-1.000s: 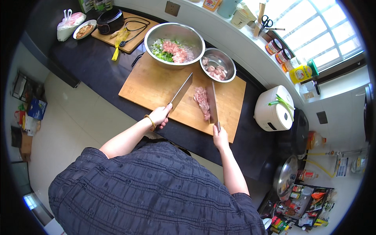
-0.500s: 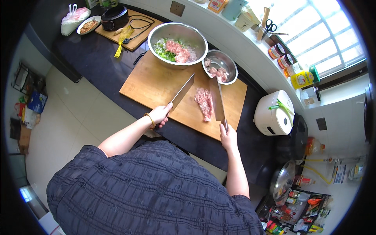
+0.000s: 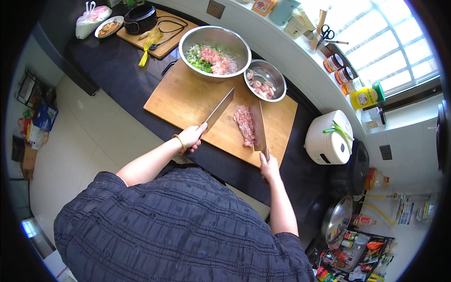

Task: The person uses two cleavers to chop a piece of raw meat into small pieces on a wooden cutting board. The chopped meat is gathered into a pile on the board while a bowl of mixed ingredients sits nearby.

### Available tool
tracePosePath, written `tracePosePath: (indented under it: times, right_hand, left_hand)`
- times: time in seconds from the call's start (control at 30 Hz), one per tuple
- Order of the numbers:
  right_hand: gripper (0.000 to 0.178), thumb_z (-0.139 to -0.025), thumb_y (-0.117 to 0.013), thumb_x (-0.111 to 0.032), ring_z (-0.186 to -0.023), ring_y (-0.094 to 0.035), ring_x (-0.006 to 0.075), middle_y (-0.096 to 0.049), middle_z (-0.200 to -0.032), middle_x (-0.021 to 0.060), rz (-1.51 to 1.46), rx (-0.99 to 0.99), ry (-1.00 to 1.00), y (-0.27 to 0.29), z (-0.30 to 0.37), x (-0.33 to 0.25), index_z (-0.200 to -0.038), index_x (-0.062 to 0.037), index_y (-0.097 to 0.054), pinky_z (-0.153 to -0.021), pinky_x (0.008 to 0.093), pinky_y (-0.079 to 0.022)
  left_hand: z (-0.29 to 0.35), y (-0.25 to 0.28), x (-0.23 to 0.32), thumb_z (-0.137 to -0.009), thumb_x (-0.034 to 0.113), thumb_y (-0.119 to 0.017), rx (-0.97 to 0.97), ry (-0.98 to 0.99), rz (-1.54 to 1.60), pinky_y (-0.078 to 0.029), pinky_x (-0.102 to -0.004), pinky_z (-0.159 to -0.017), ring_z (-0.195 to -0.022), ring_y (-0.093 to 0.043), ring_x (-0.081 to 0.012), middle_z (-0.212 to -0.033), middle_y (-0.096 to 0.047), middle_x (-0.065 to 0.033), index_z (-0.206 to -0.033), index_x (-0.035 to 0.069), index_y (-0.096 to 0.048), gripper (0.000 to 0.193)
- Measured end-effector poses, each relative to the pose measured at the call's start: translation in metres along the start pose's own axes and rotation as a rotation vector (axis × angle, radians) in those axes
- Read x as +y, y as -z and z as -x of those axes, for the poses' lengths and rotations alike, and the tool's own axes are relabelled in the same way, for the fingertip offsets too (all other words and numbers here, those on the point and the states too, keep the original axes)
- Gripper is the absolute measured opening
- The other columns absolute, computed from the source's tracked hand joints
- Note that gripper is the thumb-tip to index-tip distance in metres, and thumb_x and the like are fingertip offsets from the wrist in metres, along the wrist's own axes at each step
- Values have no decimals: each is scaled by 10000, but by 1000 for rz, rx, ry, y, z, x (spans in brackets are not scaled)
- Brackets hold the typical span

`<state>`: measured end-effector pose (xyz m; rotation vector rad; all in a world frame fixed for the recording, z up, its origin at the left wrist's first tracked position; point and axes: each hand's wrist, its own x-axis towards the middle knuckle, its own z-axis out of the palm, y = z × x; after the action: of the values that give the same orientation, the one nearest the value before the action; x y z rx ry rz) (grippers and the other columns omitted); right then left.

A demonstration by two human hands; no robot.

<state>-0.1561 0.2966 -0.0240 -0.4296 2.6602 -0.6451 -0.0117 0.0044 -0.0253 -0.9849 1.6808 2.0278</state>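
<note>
My left hand (image 3: pixel 191 137) is closed round the handle of a cleaver (image 3: pixel 219 110), its blade slanting up and away over the left part of a wooden cutting board (image 3: pixel 174 97). In my right hand (image 3: pixel 269 167) is a second cleaver (image 3: pixel 259 127), its blade along the right side of a strip of minced meat (image 3: pixel 244 124). Between the two blades lies that pink meat. At the board's far edge stands a large steel bowl (image 3: pixel 214 37) with chopped greens, white bits and minced meat. Beside it, a smaller steel bowl (image 3: pixel 279 77) holds meat chunks.
A white rice cooker (image 3: pixel 329 137) with green onion on its lid stands to the right. At the back left are a smaller board (image 3: pixel 184 35) with a black pot (image 3: pixel 139 19), a plate of food (image 3: pixel 109 27) and a plastic bag (image 3: pixel 92 21). Jars (image 3: pixel 344 74) line the windowsill.
The right cleaver has come down and slightly left, away from the small bowl's rim and closer to the minced meat. My left hand and its cleaver have hardly moved.
</note>
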Motion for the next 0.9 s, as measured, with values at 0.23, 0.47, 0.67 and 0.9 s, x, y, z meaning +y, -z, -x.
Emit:
tracePosePath:
  times: [0.23, 0.47, 0.67, 0.9]
  right_hand:
    - [364, -854, -513, -330, -654, -604, 295, -577, -641, 182, -215, 111, 58, 5, -4, -7, -915, 24, -570, -624, 384, -457]
    - [379, -837, -528, -355, -715, -607, 341, -575, -669, 216, -152, -71, -92, 26, -2, -32, -837, 21, -575, -631, 403, -455]
    - [391, -852, -510, -365, -417, -532, 221, -518, -521, 113, -166, -205, -199, 21, -3, -31, -729, 6, -520, -430, 341, -435]
    - [405, -850, -503, -367, -805, -580, 391, -586, -792, 265, -10, 26, 18, -19, -6, 2, -852, 31, -578, -689, 417, -456]
  left_hand:
    - [0, 0, 1, -869, 552, -345, -2, -5, -4, -361, -242, -342, -384, -394, -99, -527, -415, -15, -722, 78, -413, 501]
    - [-1, 1, 0, -868, 557, -358, 16, 0, -8, -340, -239, -327, -374, -365, -90, -506, -392, -7, -719, 94, -391, 488]
    - [-1, 1, 0, -865, 562, -358, 15, -3, 12, -345, -236, -330, -376, -371, -90, -504, -386, -5, -713, 91, -390, 496]
    - [2, -2, 0, -866, 559, -364, -4, 7, 54, -326, -238, -324, -370, -360, -88, -504, -385, -3, -710, 95, -392, 490]
